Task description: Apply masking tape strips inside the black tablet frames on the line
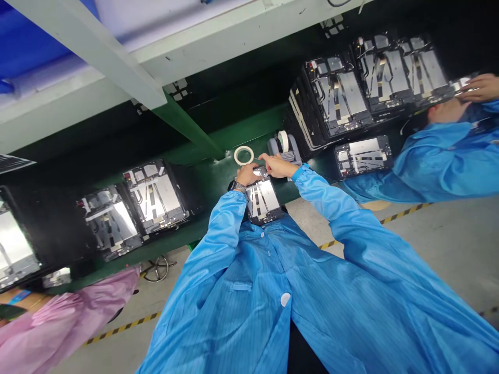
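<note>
An opened tablet-like device with a silver panel and dark strips lies in front of my body at the bench edge. My left hand, with a dark watch at its wrist, grips the upper left corner of this device, fingers bent over its edge. Above the upper right corner is my right hand, index finger stretched out to the left and thumb apart from it. I make out nothing in its fingers. Just beyond the hands are a pale tape roll lying flat and a grey tape dispenser with a white roll.
Stacks of similar opened devices stand at right and left on the green bench. A co-worker's blue sleeve reaches in at right; a pink sleeve is at lower left. A white beam crosses overhead.
</note>
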{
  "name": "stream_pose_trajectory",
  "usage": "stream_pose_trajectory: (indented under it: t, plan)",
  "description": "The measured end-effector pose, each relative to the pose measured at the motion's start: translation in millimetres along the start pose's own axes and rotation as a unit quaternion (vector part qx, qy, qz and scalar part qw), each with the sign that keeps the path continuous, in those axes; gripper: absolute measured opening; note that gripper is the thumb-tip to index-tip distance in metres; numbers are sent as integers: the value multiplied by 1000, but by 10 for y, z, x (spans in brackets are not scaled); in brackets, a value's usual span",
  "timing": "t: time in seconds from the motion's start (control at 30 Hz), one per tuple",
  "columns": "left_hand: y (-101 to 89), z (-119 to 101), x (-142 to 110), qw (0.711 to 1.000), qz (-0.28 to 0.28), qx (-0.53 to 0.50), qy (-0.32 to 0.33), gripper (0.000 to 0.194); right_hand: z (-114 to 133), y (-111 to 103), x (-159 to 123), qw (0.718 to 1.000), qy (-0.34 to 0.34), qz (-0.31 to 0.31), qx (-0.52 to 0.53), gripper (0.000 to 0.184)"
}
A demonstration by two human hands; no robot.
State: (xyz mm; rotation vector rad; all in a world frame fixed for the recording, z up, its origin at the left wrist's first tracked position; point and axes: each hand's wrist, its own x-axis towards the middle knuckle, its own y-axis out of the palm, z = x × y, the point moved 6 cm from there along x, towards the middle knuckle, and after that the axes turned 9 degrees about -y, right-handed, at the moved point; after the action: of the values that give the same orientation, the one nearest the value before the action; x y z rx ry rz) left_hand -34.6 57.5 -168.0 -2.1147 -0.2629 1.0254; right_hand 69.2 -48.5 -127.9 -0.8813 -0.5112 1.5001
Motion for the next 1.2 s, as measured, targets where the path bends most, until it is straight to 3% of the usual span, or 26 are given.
stream_pose_trajectory:
  t: [0.17,0.4,0.73,0.8,1.0,1.1,1.2]
  plan:
    - [-1,10,14,1000,0,-7,-1,63,52,163,98,999,11,40,-11,71]
    - [8,25,36,1000,2,-16,0,67,51,180,181,996,16,71,-55,72]
    - [-10,17,10,1000,5,-19,-2,72,153,254,215,987,22,63,-148,70]
    - [-22,10,-1,1000,7,-21,-3,73,164,223,248,983,38,67,-167,75]
    - [-24,24,5,1000,27,-1,7,76,54,21,353,970,103,65,-213,117]
    - [5,19,6,999,28,11,14,78,20,-68,337,975,82,51,-201,121]
    - [11,-10,6,1000,-12,11,15,73,12,-159,244,981,60,-1,-183,118]
